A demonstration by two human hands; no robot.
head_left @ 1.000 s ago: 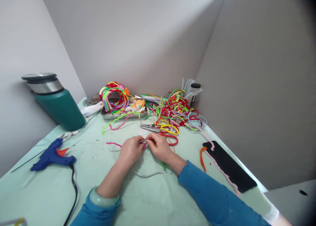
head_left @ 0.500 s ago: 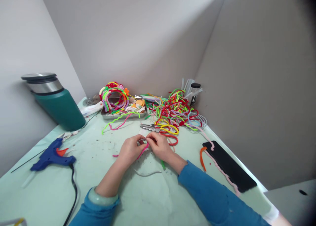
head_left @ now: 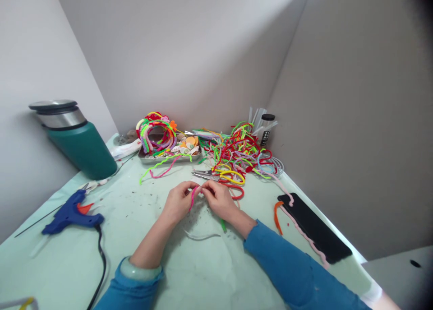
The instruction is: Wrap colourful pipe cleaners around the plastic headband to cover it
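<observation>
Teal and steel, a big flask [head_left: 79, 143] stands at the far left of the pale green desk [head_left: 209, 274]. A blue glue gun [head_left: 69, 213] lies nearer on its side, and its black cord [head_left: 100, 256] trails toward the front edge. Further in, a metal tray [head_left: 171, 160] at the back holds looped rings of bright pipe cleaner [head_left: 157, 131].

At the middle, the left hand [head_left: 179, 201] and the right hand [head_left: 219, 201] meet just above the desk. Their fingertips are together, each grip pinched narrow on a short pink pipe cleaner [head_left: 193, 196] that curves down between them. Both arms come in from the front in blue sleeves [head_left: 287, 269]. A thin white strand [head_left: 201, 236] lies on the desk just in front of the hands.

Behind the right hand, pliers [head_left: 204, 174] rest beside a tangled heap of pipe cleaners [head_left: 240, 154] — red, yellow, green. At the right, a black pad [head_left: 313, 229] lies along the desk edge, with an orange pipe cleaner [head_left: 276, 215] just beside it.
</observation>
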